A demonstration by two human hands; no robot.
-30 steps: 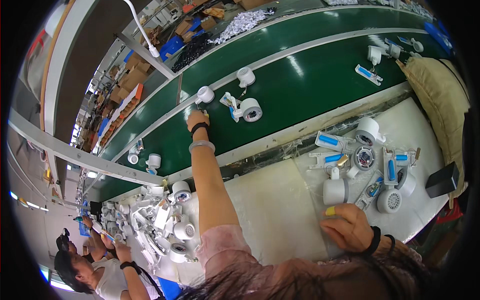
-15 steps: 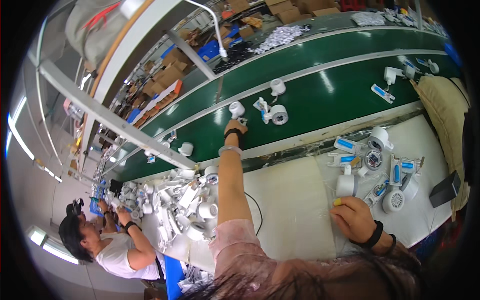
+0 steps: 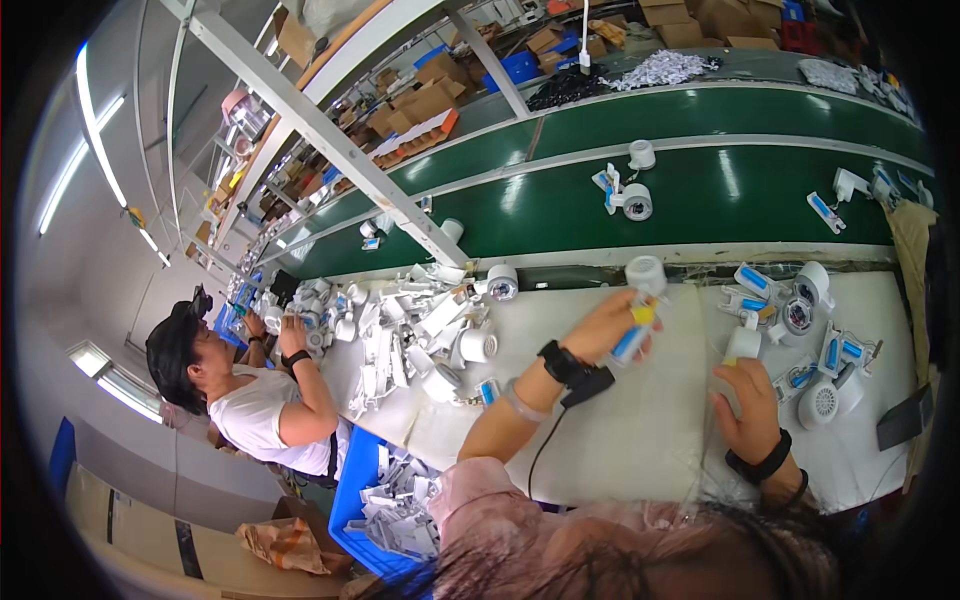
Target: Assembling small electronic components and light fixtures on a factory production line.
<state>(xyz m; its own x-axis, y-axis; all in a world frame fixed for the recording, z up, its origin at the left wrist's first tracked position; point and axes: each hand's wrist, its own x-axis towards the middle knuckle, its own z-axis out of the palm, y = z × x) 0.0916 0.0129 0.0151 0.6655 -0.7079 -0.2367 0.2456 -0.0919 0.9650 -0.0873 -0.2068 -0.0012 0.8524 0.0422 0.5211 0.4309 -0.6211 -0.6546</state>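
Observation:
My left hand (image 3: pixel 603 325) is closed on a white round housing (image 3: pixel 645 274) with a blue battery (image 3: pixel 629 343) in its attached holder, raised over the near table. A yellow cover sits on one of its fingertips. Its other fingers are partly hidden behind the part. My right hand (image 3: pixel 752 410) hovers low with thumb and fingers loosely curved apart, nothing visible between them. Just beyond its fingertips stands a white cylinder (image 3: pixel 746 343). Around it lie several similar assemblies, among them a housing with a slotted grille (image 3: pixel 819 402) and a battery holder (image 3: pixel 752 279).
A heap of white plastic parts (image 3: pixel 410 335) covers the table's left side, above a blue bin (image 3: pixel 352 500) of parts. A co-worker (image 3: pixel 265 405) handles pieces there. Beyond runs the green conveyor (image 3: pixel 740 215), carrying assemblies. A black box (image 3: pixel 905 418) stands right; a corded black object (image 3: pixel 588 387) lies under my left wrist.
My left hand has come back from the conveyor to the table, bringing a white housing with its battery holder. My right hand's fingers have lifted and spread somewhat. The view has shifted left.

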